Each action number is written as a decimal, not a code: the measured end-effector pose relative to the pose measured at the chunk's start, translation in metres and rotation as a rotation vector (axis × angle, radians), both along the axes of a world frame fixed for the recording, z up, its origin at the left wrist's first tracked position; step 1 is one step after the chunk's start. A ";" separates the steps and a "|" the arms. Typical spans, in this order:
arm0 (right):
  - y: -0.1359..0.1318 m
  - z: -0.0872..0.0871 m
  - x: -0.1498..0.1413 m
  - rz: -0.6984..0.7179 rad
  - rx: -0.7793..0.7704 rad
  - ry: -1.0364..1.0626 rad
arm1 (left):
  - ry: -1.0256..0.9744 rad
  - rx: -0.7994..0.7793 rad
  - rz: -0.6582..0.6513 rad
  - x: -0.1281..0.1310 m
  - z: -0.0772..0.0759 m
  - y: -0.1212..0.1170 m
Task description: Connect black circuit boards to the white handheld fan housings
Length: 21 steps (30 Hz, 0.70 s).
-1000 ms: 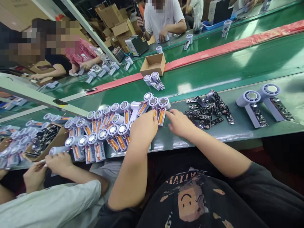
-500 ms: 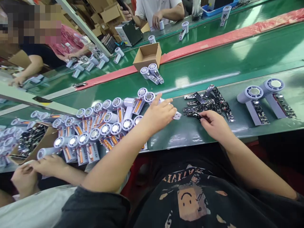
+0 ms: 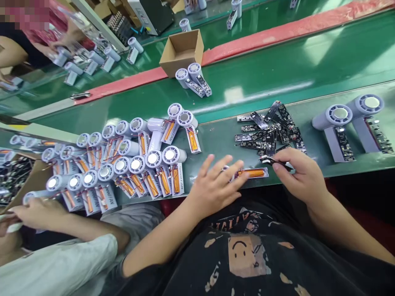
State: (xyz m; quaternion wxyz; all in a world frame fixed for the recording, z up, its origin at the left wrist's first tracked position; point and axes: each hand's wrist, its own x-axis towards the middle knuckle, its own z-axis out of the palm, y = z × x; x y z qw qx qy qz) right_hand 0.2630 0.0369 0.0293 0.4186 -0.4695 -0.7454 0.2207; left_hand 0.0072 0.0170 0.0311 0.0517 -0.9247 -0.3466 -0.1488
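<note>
My left hand (image 3: 216, 183) rests with fingers spread on a white fan body lying sideways, its orange battery (image 3: 250, 173) pointing toward my right hand. My right hand (image 3: 298, 174) pinches a small black circuit board (image 3: 274, 161) between thumb and fingers, with the board's far end showing. Just beyond it lies a heap of similar black circuit boards (image 3: 268, 133). To the left, several white handheld fans (image 3: 135, 164) with orange batteries are packed closely on the green bench mat (image 3: 216, 139). Two lilac fans (image 3: 348, 119) with boards on their handles stand at the right.
A co-worker's hands (image 3: 37, 213) work at the lower left, next to a cardboard box (image 3: 24, 176) of boards. Beyond the mat runs a green conveyor belt (image 3: 262, 70) with a red strip, carrying an open carton (image 3: 182, 52) and more fans.
A fan with its orange battery now lies under my left hand, nearer me. My right hand has drawn back from the heap toward it, still pinching a board. The camera has tilted.
</note>
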 end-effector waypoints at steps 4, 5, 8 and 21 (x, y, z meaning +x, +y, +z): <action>-0.016 -0.005 -0.018 0.135 0.122 -0.007 | -0.034 -0.163 0.217 -0.025 -0.013 0.002; -0.019 -0.006 -0.025 0.211 0.168 -0.024 | -0.026 -0.191 0.205 -0.027 -0.015 0.004; -0.028 -0.013 -0.044 0.429 0.322 -0.146 | -0.079 -0.144 0.217 -0.028 -0.014 0.002; -0.027 -0.019 -0.063 0.314 0.324 -0.203 | -1.067 -0.679 0.196 -0.017 -0.047 -0.055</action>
